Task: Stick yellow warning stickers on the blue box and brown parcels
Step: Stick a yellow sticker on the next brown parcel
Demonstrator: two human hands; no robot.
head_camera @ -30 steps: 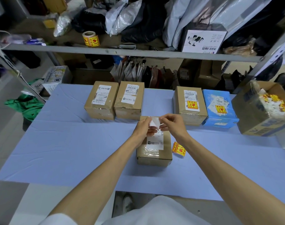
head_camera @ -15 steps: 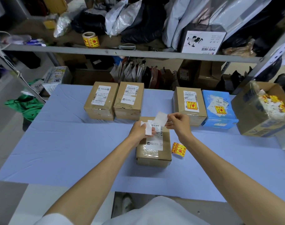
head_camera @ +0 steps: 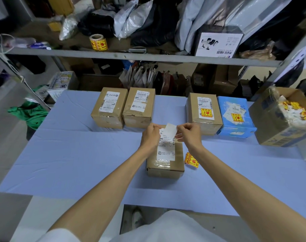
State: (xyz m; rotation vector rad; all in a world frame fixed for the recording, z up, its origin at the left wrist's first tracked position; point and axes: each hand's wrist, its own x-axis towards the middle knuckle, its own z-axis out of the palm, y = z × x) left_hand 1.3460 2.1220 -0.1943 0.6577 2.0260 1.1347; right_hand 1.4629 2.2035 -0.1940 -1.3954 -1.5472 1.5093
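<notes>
Above the near brown parcel (head_camera: 166, 165), the left hand (head_camera: 150, 137) and right hand (head_camera: 189, 135) both pinch a white slip (head_camera: 171, 129). Yellow stickers (head_camera: 191, 160) lie on the counter (head_camera: 75, 154) just right of the parcel.

Two parcels (head_camera: 109, 107) stand side by side at the back left of the bench (head_camera: 70, 154). A third parcel (head_camera: 203, 110) and a box (head_camera: 234, 116) sit together at back right, with an open carton (head_camera: 271, 123) further right. A nearer parcel (head_camera: 166, 165) lies before the gap, stickers (head_camera: 191, 160) just right of it.
</notes>
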